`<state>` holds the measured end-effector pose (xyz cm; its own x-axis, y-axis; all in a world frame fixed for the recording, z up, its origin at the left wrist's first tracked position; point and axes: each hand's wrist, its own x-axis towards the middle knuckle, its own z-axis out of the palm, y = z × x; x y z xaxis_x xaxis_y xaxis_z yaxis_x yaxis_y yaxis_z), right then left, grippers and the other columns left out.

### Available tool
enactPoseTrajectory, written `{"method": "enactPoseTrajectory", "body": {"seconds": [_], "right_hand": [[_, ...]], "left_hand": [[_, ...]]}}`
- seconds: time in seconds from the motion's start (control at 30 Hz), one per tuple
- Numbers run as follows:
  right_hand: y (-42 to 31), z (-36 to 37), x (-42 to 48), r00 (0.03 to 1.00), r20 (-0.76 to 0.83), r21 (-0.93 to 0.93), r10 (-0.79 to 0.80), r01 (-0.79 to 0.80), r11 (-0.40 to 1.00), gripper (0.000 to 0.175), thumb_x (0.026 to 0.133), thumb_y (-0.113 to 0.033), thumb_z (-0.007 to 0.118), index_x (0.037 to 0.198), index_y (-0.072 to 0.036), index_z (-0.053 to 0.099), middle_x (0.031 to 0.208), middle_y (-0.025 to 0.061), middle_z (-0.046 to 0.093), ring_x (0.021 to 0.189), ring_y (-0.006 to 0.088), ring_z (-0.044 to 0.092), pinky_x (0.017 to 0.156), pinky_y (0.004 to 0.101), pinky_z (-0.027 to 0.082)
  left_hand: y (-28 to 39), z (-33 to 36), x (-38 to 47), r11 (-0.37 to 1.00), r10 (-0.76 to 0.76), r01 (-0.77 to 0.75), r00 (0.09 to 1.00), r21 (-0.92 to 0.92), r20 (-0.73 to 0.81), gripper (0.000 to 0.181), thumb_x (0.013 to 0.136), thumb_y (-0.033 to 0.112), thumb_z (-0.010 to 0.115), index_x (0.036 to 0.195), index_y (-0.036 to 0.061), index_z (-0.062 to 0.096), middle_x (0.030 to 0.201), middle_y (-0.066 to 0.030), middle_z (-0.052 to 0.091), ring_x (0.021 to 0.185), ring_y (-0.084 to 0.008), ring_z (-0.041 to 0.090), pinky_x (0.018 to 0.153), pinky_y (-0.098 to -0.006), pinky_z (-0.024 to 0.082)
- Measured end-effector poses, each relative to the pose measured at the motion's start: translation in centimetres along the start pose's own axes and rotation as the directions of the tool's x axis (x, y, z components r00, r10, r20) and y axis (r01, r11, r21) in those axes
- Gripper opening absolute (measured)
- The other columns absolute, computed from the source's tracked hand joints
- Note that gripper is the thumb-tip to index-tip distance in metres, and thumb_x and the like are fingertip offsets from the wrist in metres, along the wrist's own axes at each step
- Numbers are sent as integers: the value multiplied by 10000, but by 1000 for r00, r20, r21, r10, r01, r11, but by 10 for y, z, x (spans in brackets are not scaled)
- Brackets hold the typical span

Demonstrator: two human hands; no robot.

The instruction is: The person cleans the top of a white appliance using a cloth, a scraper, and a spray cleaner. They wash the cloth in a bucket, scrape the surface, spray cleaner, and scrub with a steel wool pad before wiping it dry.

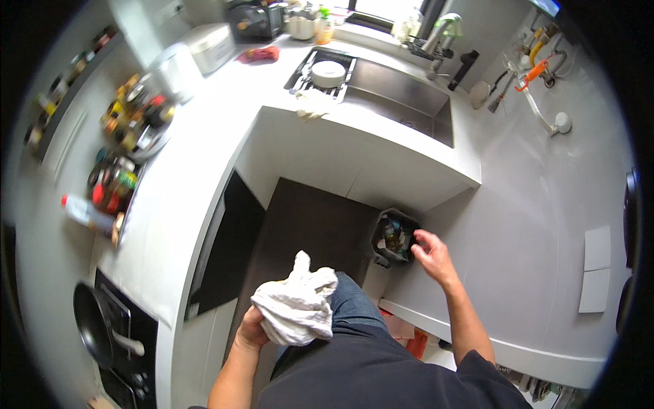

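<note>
My left hand [252, 328] grips a bunched white cloth [299, 307] in front of my body, above the dark floor mat [317, 230]. The cloth covers most of those fingers. Out to the right, my right hand [431, 254] has its fingers apart and slightly curled, with nothing in them. It appears beside the rim of a dark waste bin [379, 225], and I cannot tell whether it touches it. Mixed rubbish, partly in shadow, fills the bin.
A white countertop [204, 148] runs along the left and far sides, with a steel sink [393, 87] at the far side. A white bowl [328, 73] stands on the rack [310, 71]. Bottles crowd the left counter, and a frying pan [92, 322] rests on the hob [143, 327].
</note>
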<state>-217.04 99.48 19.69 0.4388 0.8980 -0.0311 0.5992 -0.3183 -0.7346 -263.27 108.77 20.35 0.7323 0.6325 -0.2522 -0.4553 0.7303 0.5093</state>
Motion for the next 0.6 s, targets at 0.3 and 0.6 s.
{"method": "enactPoseTrajectory", "body": {"seconds": [0.3, 0.6], "right_hand": [[38, -83, 344, 958, -286, -62, -30, 13, 998, 603, 910, -235, 748, 1473, -120, 566, 1237, 176, 684, 961, 244, 705, 851, 367, 577], [210, -10, 601, 913, 133, -531, 387, -264, 805, 1037, 722, -222, 856, 1613, -310, 332, 1672, 255, 231, 1391, 456, 494, 1099, 500, 493]], "left_hand": [[88, -36, 165, 997, -22, 45, 937, 58, -348, 747, 908, 379, 613, 1525, -7, 446, 1503, -207, 541, 1385, -383, 526, 1199, -533, 384], [136, 17, 327, 999, -27, 33, 825, 0, -565, 695, 888, 366, 646, 1484, 39, 506, 1485, -191, 557, 1371, -371, 538, 1185, -531, 402]]}}
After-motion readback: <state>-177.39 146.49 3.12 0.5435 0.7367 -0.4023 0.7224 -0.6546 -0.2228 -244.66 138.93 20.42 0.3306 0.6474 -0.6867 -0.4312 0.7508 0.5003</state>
